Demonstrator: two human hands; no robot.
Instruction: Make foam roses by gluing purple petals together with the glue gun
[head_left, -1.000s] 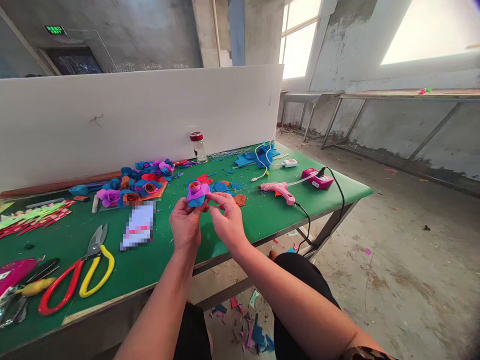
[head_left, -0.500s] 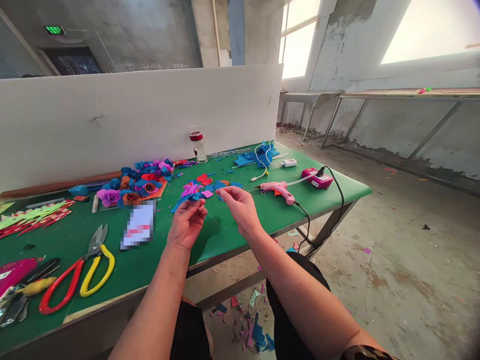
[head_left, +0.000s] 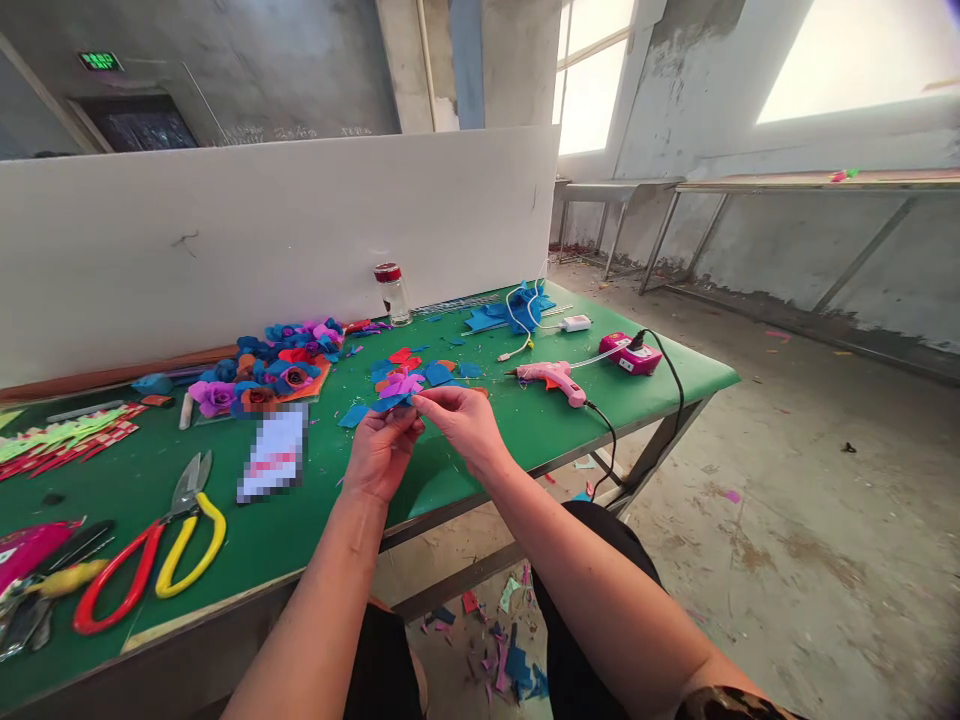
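My left hand (head_left: pixel 386 445) is closed on a paper flower (head_left: pixel 401 383) with purple petals, holding it just above the table. A blue paper petal (head_left: pixel 391 403) sits at the flower's near side. My right hand (head_left: pixel 465 425) pinches the petal's right edge, its thumb and forefinger touching the flower. The flower's base is hidden by my fingers. Loose blue petals (head_left: pixel 439 373) and red petals (head_left: pixel 405 357) lie just beyond my hands.
A pink glue gun (head_left: pixel 551 378) lies to the right, its cord hanging over the edge. Finished paper flowers (head_left: pixel 281 370) are heaped left, behind red-and-yellow-handled shears (head_left: pixel 169 535). A red-lidded jar (head_left: pixel 392 295) stands by the white board (head_left: pixel 285 240). Blue paper (head_left: pixel 495 317) lies at the back.
My right hand has moved left and down, from apart to meeting the flower in my left hand. The flower has turned so its purple petals show more clearly.
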